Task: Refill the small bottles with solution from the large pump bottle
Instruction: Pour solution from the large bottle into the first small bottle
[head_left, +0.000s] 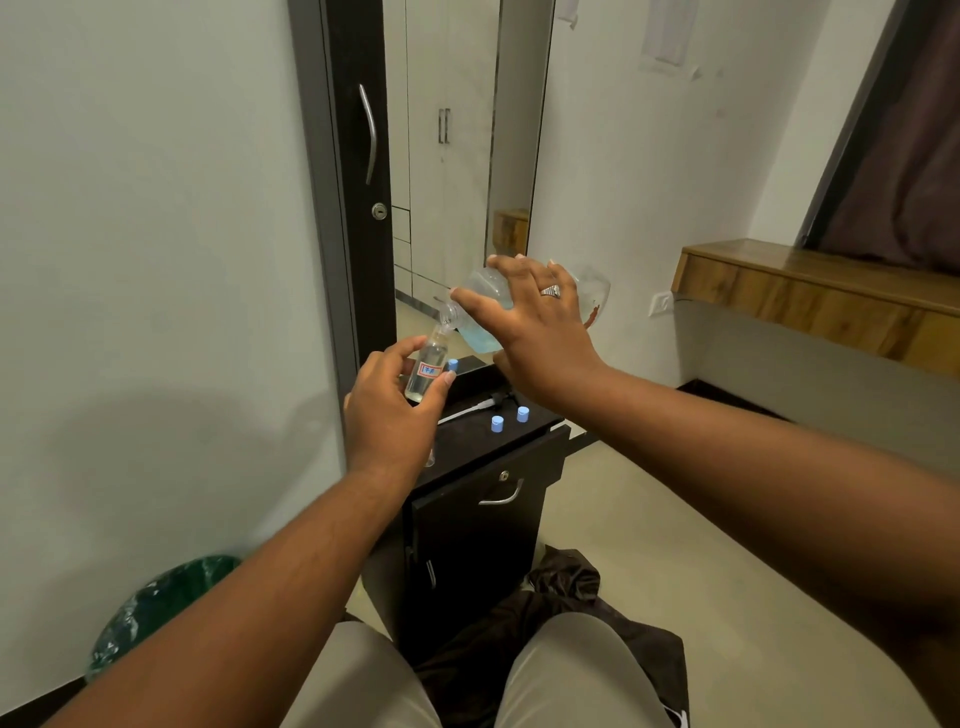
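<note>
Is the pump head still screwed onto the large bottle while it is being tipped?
No, the large bottle in the right hand shows a bare open neck tipped onto the small bottle held by the left hand.

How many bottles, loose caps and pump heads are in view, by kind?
Large bottles: 1, tipped in the right hand — large bottle
Small bottles: 1, held in the left hand — small bottle
Blue caps on the cabinet top: 3 —
Pump heads lying on the cabinet: 1 — pump head
Total: 6
</note>
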